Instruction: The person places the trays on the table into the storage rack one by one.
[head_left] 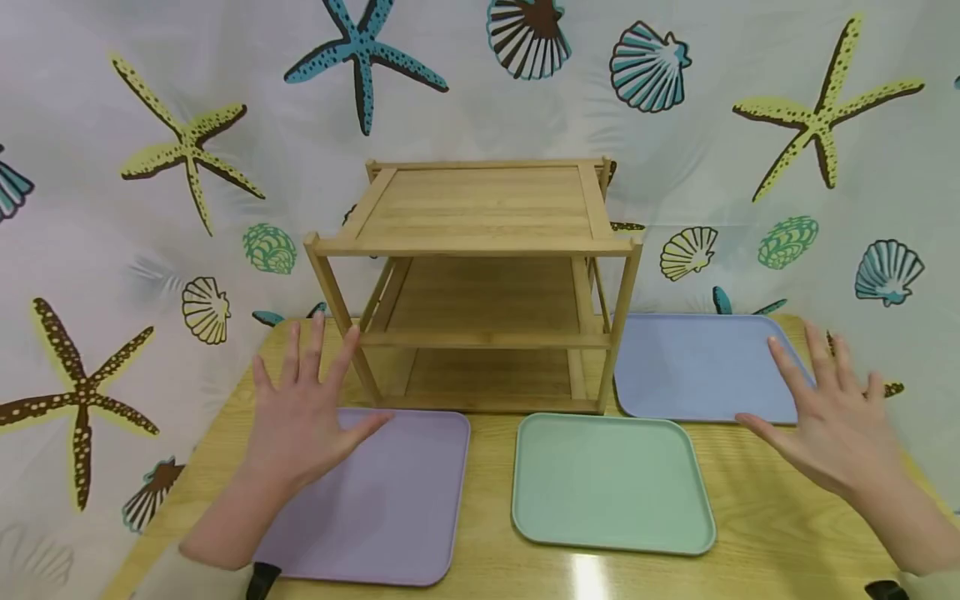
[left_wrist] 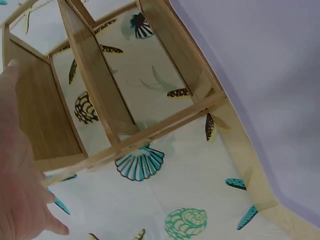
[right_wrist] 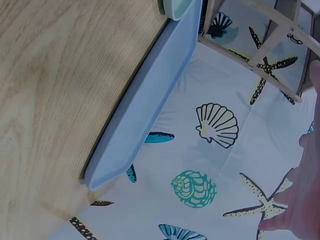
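My left hand hovers with spread fingers over the purple tray at the front left, holding nothing. On the other side, my right hand is raised with its fingers fanned out, partly in front of the blue tray. A green tray lies between the hands on the wooden table. Behind the trays stands a wooden three-tier shelf with bare tiers. In the left wrist view the left hand shows at the edge, and the right hand likewise in the right wrist view.
The wooden table carries the shelf and all three trays. Behind it hangs a pale cloth printed with starfish and seashells, which also runs down the left and right sides. The blue tray lies right beside the shelf's right legs.
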